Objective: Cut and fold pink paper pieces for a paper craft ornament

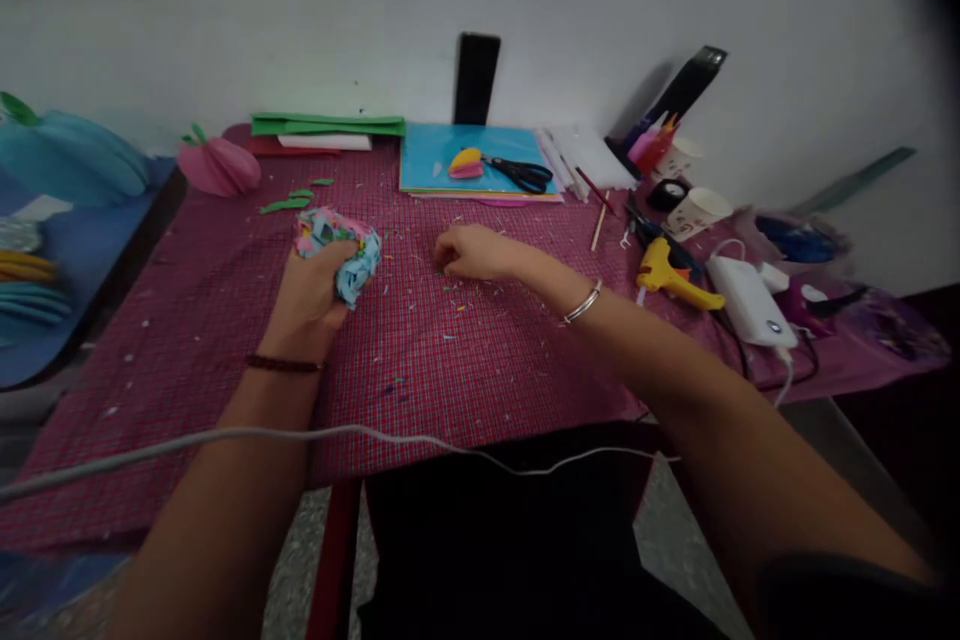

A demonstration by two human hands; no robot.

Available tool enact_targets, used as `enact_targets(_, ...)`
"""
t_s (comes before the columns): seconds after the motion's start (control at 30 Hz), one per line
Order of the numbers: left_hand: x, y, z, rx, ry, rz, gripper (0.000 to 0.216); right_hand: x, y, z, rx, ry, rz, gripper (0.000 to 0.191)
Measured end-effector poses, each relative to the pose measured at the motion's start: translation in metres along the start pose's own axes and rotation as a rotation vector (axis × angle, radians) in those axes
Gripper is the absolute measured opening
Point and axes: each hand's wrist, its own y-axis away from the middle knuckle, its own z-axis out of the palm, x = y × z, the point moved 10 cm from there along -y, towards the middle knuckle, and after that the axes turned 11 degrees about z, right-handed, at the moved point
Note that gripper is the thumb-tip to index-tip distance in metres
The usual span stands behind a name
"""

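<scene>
A crumpled bunch of blue, pink and green paper scraps (358,270) is gripped in my left hand (319,285), raised over the left middle of the table. My right hand (471,252) is low over the checked red tablecloth (450,370), its fingers curled downward and pressed together. Whether a small scrap is between those fingertips is hidden. Tiny paper bits (454,308) lie scattered on the cloth around and below the right hand. Green paper leaves (289,203) rest beyond the left hand.
At the back, black scissors (521,172) lie on blue paper sheets (431,155). Pink (219,167) and blue paper pumpkins (75,155) stand left. A yellow glue gun (667,278), white power bank (750,300) and paper cup (697,212) are right. A white cable (360,431) crosses the front.
</scene>
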Motion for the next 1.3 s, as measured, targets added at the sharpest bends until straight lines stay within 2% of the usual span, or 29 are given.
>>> enact_targets(0.17, -0.001, 0.004, -0.003, 0.025, 0.026, -0.030, 0.020, -0.016, -0.008, 0.012, -0.006, -0.013, -0.084, 0.020)
enact_targets(0.3, -0.004, 0.015, 0.004, 0.019, 0.045, -0.097, 0.025, -0.015, -0.013, 0.009, 0.030, -0.152, -0.097, 0.022)
enact_targets(0.47, -0.022, 0.018, 0.038, -0.024, 0.068, -0.194, 0.028, -0.007, -0.016, -0.024, 0.153, -0.423, -0.032, 0.014)
enact_targets(0.57, -0.039, 0.006, 0.065, -0.052, 0.103, -0.230, 0.024, -0.009, -0.011, -0.046, 0.228, -0.642, -0.057, 0.004)
enact_targets(0.7, -0.059, -0.013, 0.096, -0.114, 0.166, -0.280, 0.024, 0.005, -0.005, -0.069, 0.345, -0.911, -0.058, 0.006)
enact_targets(0.8, -0.065, -0.023, 0.112, -0.161, 0.214, -0.296, 0.026, 0.018, -0.005, -0.080, 0.415, -0.905, -0.036, 0.003)
enact_targets(0.93, -0.060, -0.030, 0.124, -0.180, 0.261, -0.265, 0.039, 0.029, -0.008, -0.088, 0.432, -0.879, -0.037, 0.002)
enact_targets(1.07, -0.054, -0.029, 0.132, -0.185, 0.252, -0.224, 0.051, 0.028, -0.001, -0.096, 0.457, -0.711, -0.044, 0.008)
enact_targets(1.17, -0.054, -0.025, 0.135, -0.176, 0.213, -0.213, 0.058, 0.025, 0.007, -0.097, 0.397, -0.578, -0.019, 0.020)
enact_targets(1.3, -0.060, -0.017, 0.139, -0.191, 0.179, -0.247, 0.056, 0.024, 0.021, -0.095, 0.273, -0.474, 0.017, 0.030)
